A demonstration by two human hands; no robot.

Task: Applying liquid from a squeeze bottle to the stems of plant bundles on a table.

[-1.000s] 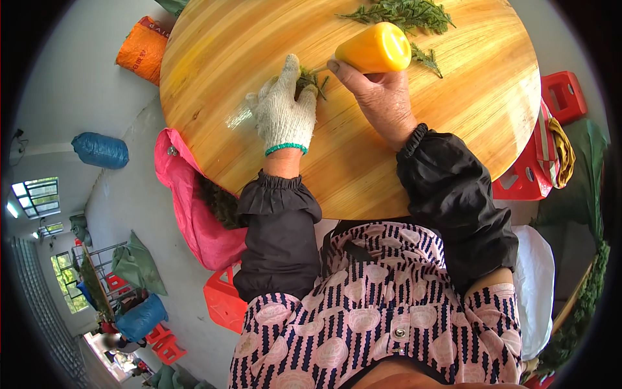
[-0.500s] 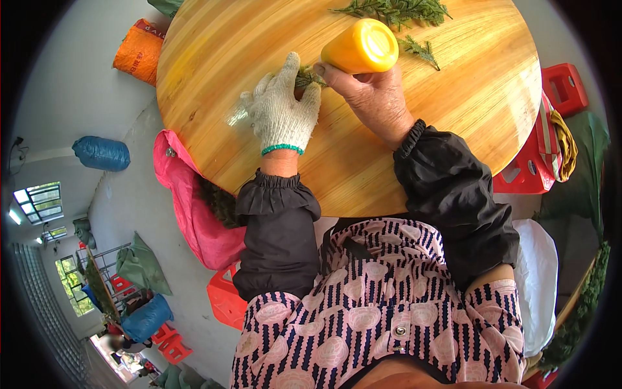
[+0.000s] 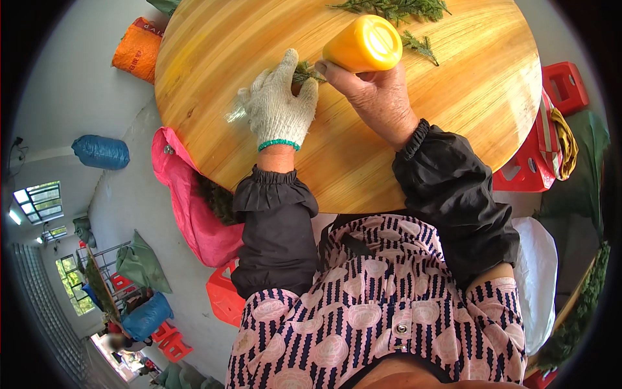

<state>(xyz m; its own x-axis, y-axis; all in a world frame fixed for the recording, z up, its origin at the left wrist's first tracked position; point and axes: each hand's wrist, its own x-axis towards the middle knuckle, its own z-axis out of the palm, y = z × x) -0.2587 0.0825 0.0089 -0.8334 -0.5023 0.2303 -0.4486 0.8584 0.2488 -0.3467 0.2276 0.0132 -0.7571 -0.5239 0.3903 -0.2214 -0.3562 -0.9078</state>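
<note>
My left hand (image 3: pixel 280 107), in a white knit glove with a green cuff edge, is over the wooden table with its fingers curled down around a small green sprig (image 3: pixel 306 72). Part of the sprig shows between thumb and forefinger; the rest is hidden under the glove. My bare right hand (image 3: pixel 379 97) grips a yellow bottle (image 3: pixel 364 44), tilted so its round base faces up. The bottle's other end is hidden behind my fingers, close to the sprig. A loose sprig (image 3: pixel 421 47) lies just right of the bottle, and a pile of green sprigs (image 3: pixel 402 9) lies beyond it.
The round wooden table (image 3: pixel 214 129) fills the top middle. A pink bag (image 3: pixel 194 220) with dark greenery hangs at its left edge. Red stools (image 3: pixel 528 165) stand at the right, another (image 3: pixel 223 295) lower left. An orange sack (image 3: pixel 137 52) and blue sack (image 3: pixel 102 152) are farther left.
Both hands keep nearly the same place. The bottle has shifted very slightly right and up, and my left hand a little up and left.
</note>
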